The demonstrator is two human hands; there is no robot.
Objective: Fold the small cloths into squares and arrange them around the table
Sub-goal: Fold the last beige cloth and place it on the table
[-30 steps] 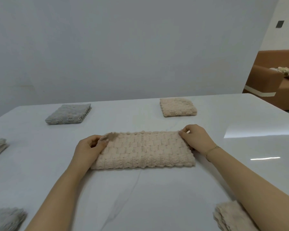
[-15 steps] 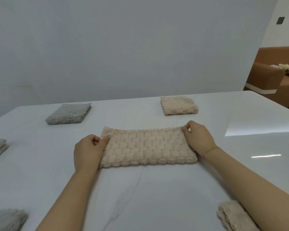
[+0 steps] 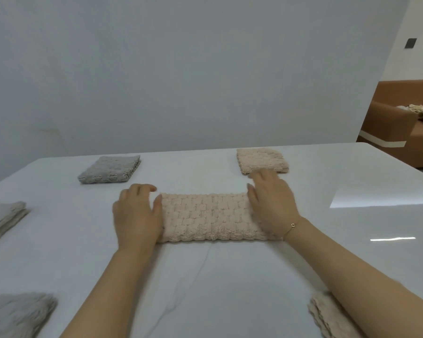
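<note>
- Near the middle of the table (image 3: 230,284), head view: a beige cloth (image 3: 205,215) lies folded into a long band, its length running left to right; both hands rest at its short ends.
- Step in hand, as judged: flattening the band before the fold that makes it a square. To do it well, press the ends flat, bring one short end over onto the other, match the edges, then smooth the thick pile so it does not spring open.
- Left hand (image 3: 137,213): fingers straight and loosely spread, palm down on the left end, gripping nothing.
- Right hand (image 3: 271,206): fingers extended, flat on the right end, gripping nothing; somewhat blurred.
- Far edge: a grey square (image 3: 109,170) and a beige square (image 3: 261,160) already lie folded; further cloths sit at the left edge and both near corners.
</note>
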